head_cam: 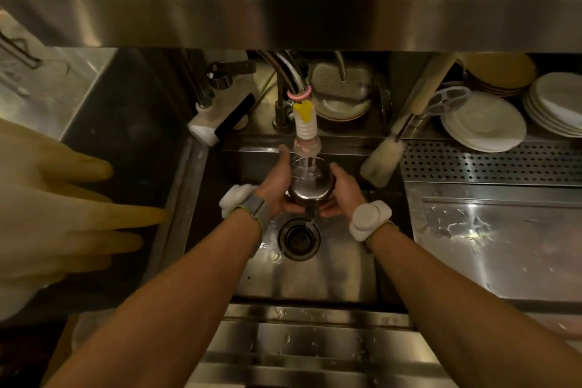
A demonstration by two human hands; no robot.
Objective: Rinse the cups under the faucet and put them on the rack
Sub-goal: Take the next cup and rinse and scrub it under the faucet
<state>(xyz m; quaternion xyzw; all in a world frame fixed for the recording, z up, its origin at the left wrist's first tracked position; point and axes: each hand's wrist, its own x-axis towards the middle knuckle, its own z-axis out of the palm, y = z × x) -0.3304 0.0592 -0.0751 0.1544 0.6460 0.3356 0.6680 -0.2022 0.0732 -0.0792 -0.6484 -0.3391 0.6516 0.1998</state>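
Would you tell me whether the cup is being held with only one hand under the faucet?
No, both the left hand and the right hand grip the cup beneath the running faucet.

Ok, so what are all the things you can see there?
cup: one, silvery metal, under the faucet
faucet: one, white and yellow nozzle, water running, above the cup
sink: one, steel, centre
drain: one, dark, sink bottom
brush: one, white, leaning at the sink's right edge
plates: several, white, stacked back right
rubber glove: one, yellowish, far left, blurred
shelf: one, steel, across the top
left hand: grips the cup's left side
right hand: grips the cup's right side
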